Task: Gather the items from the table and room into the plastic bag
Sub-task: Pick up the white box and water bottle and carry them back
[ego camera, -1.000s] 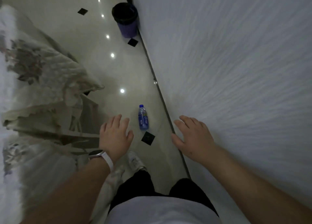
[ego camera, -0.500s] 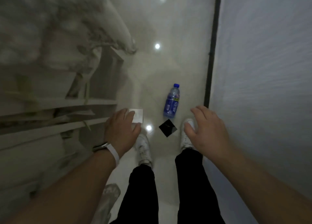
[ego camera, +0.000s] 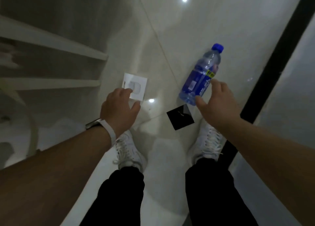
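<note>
— Where is the bottle?

— The blue water bottle (ego camera: 199,75) lies on its side on the pale tiled floor (ego camera: 213,21), cap (ego camera: 217,48) pointing away from the person, base toward the feet; it sits just left of the dark strip (ego camera: 272,69) that runs along the foot of the wall.

— And the right hand?

— The right hand (ego camera: 217,103) is over the bottle's lower end, fingers spread, thumb out near the base, a fingertip beside the label; it grips nothing; whether it touches the plastic or hangs just above it, I cannot tell.

— The left?

— The left hand (ego camera: 119,109), a white watch band (ego camera: 109,130) on its wrist, is over the near corner of a small white square packet (ego camera: 135,86) that lies flat on the floor; the fingers are loosely curled and apart, nothing pinched between them; contact with the packet is unclear.

— How far apart are the two items?

— Near each other, not touching; a bright reflection of a ceiling light lies on the floor between them; a black diamond inlay (ego camera: 180,118) is in the tile just below the bottle's base.

— Anything else in sight?

— Two white laced shoes (ego camera: 129,150) and black trouser legs (ego camera: 119,196) at the bottom; pale shelves of some furniture (ego camera: 51,43) at the left, blurred.
</note>
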`<state>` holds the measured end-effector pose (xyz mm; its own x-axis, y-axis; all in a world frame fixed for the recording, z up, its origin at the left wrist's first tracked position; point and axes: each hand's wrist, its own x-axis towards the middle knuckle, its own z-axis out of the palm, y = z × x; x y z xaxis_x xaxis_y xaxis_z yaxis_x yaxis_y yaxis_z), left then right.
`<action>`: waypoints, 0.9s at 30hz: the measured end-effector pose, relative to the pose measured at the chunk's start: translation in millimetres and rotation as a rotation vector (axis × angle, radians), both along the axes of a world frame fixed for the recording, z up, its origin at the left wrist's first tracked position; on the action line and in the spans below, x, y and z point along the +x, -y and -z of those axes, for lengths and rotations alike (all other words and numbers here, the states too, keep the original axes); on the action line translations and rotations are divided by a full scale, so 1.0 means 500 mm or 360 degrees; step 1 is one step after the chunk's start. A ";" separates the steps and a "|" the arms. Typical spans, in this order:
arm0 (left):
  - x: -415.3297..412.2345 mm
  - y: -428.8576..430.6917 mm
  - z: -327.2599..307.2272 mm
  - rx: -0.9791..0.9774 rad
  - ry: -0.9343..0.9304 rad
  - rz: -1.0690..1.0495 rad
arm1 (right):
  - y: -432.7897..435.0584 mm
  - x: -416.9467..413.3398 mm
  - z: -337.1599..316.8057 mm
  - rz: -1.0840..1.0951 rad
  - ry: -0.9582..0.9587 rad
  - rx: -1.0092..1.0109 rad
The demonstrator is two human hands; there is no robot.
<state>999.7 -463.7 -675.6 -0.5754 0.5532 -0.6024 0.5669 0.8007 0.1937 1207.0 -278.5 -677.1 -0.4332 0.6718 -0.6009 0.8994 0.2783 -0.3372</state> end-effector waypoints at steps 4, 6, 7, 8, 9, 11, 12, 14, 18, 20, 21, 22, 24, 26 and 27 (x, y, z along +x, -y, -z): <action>-0.031 0.016 0.133 -0.0057 0.0008 -0.0251 | 0.010 -0.025 0.138 0.0492 -0.0119 -0.0076; -0.054 0.012 0.194 -0.0055 0.0003 -0.0410 | 0.010 -0.042 0.195 0.0701 -0.0168 -0.0102; -0.064 0.011 0.222 -0.0050 0.0016 -0.0464 | 0.005 -0.049 0.220 0.0807 -0.0174 -0.0109; -0.072 0.010 0.248 -0.0043 0.0038 -0.0494 | -0.001 -0.056 0.241 0.0931 -0.0189 -0.0108; -0.078 0.010 0.271 -0.0035 0.0061 -0.0506 | -0.009 -0.062 0.259 0.1050 -0.0197 -0.0114; -0.083 0.007 0.306 -0.0033 0.0103 -0.0531 | -0.024 -0.067 0.289 0.1210 -0.0211 -0.0120; -0.081 0.004 0.318 -0.0040 0.0106 -0.0540 | -0.029 -0.070 0.300 0.1244 -0.0211 -0.0112; -0.069 -0.010 0.333 -0.0061 0.0059 -0.0511 | -0.038 -0.077 0.315 0.1275 -0.0204 -0.0093; -0.049 -0.037 0.335 -0.0072 -0.0021 -0.0422 | -0.048 -0.090 0.317 0.1333 -0.0206 -0.0093; -0.049 -0.047 0.329 -0.0098 -0.0045 -0.0412 | -0.050 -0.093 0.312 0.1324 -0.0237 -0.0110; -0.050 -0.049 0.329 -0.0073 -0.0046 -0.0431 | -0.049 -0.092 0.309 0.1283 -0.0247 -0.0109; -0.052 -0.052 0.329 -0.0012 -0.0015 -0.0461 | -0.046 -0.090 0.307 0.1230 -0.0255 -0.0101; -0.054 -0.053 0.326 0.0185 0.0137 -0.0526 | -0.037 -0.087 0.297 0.1144 -0.0293 -0.0108; -0.053 -0.053 0.315 0.0329 0.0272 -0.0578 | -0.029 -0.086 0.277 0.1098 -0.0391 -0.0134; -0.050 -0.053 0.304 0.0366 0.0302 -0.0586 | -0.026 -0.087 0.264 0.1073 -0.0442 -0.0139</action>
<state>975.0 -437.1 -827.8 -0.6498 0.4642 -0.6019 0.1907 0.8661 0.4620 1163.3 -265.5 -808.9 -0.0871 0.8007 -0.5927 0.7437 -0.3435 -0.5735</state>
